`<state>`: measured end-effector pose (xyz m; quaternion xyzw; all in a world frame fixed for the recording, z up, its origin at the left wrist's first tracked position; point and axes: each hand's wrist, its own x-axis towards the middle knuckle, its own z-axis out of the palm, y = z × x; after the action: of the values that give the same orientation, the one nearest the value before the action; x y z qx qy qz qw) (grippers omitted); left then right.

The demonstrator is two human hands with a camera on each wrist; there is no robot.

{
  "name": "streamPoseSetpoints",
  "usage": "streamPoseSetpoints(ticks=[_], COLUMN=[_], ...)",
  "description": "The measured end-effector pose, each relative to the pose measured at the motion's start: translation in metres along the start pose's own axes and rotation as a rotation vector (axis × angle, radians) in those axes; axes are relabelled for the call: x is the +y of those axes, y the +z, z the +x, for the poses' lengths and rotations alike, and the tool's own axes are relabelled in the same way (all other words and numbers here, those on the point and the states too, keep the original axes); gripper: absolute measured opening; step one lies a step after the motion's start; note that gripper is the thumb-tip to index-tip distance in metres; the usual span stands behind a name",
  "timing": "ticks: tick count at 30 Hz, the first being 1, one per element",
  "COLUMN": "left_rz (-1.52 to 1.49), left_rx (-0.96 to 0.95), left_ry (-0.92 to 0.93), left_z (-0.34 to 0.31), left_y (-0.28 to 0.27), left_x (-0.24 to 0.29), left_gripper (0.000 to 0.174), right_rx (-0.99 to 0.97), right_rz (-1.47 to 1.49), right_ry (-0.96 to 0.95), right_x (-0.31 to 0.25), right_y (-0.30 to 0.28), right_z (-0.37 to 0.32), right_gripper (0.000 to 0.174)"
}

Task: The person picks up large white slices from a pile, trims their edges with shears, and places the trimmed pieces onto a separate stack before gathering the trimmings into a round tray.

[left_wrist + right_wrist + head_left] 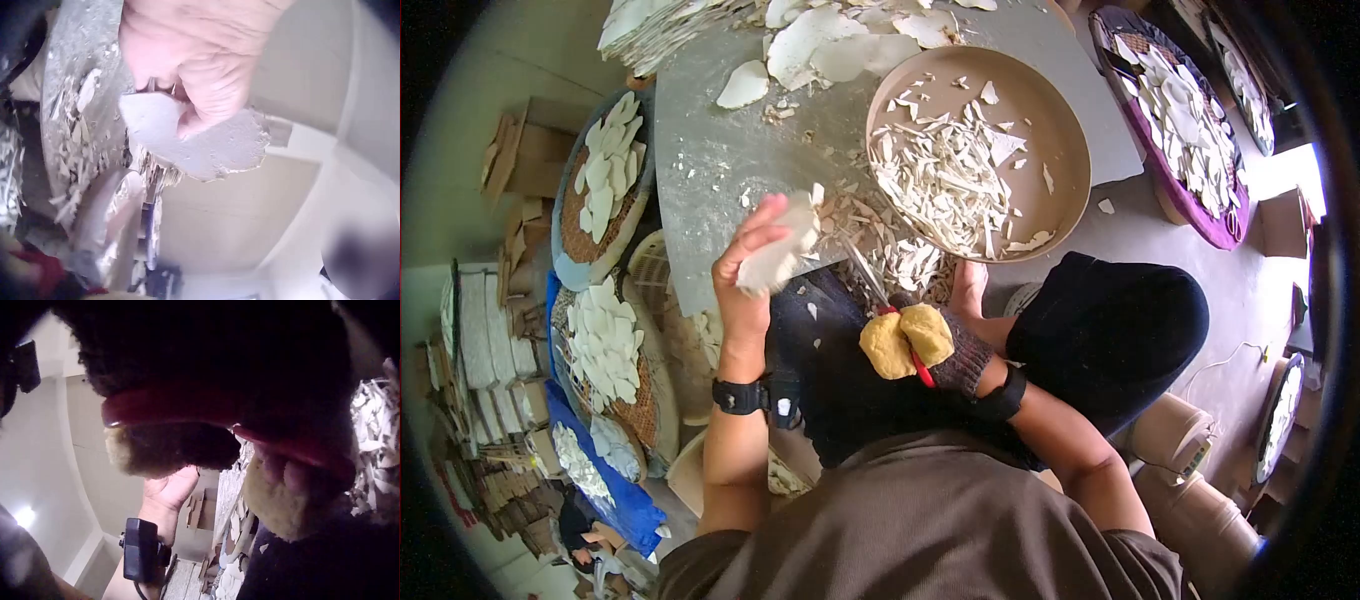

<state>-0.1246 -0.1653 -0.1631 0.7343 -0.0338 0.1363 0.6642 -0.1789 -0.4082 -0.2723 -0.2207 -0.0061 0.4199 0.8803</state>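
In the head view my left hand [742, 285] is raised over the table's near edge and pinches a thin, pale flat piece [778, 258] with a ragged rim. The left wrist view shows the thumb pressed on the face of this pale piece [194, 140], fingers behind it. My right hand [960, 362], in a dark knitted glove, grips scissors [923, 371] with red handles and metal blades that point up toward the table. Two yellow, foam-like lumps [887, 346] sit at the handles, also seen in the right wrist view. Scissors and pale piece are apart.
A round tan tray [1045, 120] of white slivers stands on the grey table [710, 170]. Larger pale sheets [810, 50] lie at the back. Below the tray is a heap of trimmings [915, 265]. Baskets of flat pieces [605, 340] stand left, another [1185, 130] right.
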Motion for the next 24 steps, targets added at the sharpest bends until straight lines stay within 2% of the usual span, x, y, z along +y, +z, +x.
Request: streamPoseSetpoints(ticks=[1,2,5,7,9,11,13,15,17,19,21,24], left_rz=[0.185,0.368,0.536,0.536,0.54,0.586,0.6,0.58,0.586,0.597,0.617,0.529], left_rx=[-0.039,-0.047,-0.037,-0.034,-0.021,-0.043,-0.058,-0.07,-0.09,-0.11,-0.128,-0.189], left_ry=[0.151,0.228,0.336,0.332,0.338,0.348,0.353,0.349,0.331,0.342,0.382,0.335], left_z=[-0.001,-0.001,-0.004,-0.006,-0.009,-0.01,-0.009,-0.009,-0.008,-0.007,-0.006,-0.007], left_y=[-0.001,0.0,0.01,0.012,0.013,0.014,0.015,0.014,0.011,0.012,0.012,0.012], left_x=[0.0,0.003,0.013,0.012,0.009,0.011,0.012,0.011,0.011,0.013,0.016,0.02], left_gripper=[0.021,0.025,0.028,0.03,0.029,0.027,0.025,0.023,0.023,0.023,0.024,0.023], right_rx=[-0.093,0.031,-0.047,-0.166,-0.217,-0.153,-0.007,-0.122,-0.123,-0.02,-0.053,-0.054], right_rz=[-0.012,-0.272,-0.443,-0.05,0.169,0.107,-0.152,-0.075,-0.114,-0.276,-0.242,-0.08], right_ry=[-0.064,-0.078,-0.201,-0.17,-0.131,-0.074,0.001,-0.092,-0.135,-0.13,-0.179,-0.215], right_x=[0.005,0.011,-0.011,-0.024,-0.029,-0.028,-0.025,-0.022,-0.017,-0.013,-0.006,0.008], right_y=[0.005,0.011,0.047,0.069,0.077,0.077,0.071,0.066,0.061,0.057,0.048,0.021], right_z=[0.001,0.0,-0.005,-0.004,-0.004,-0.005,-0.007,-0.007,-0.009,-0.009,-0.008,0.003], right_gripper=[0.027,0.027,0.027,0.028,0.028,0.033,0.044,0.036,0.034,0.034,0.035,0.028])
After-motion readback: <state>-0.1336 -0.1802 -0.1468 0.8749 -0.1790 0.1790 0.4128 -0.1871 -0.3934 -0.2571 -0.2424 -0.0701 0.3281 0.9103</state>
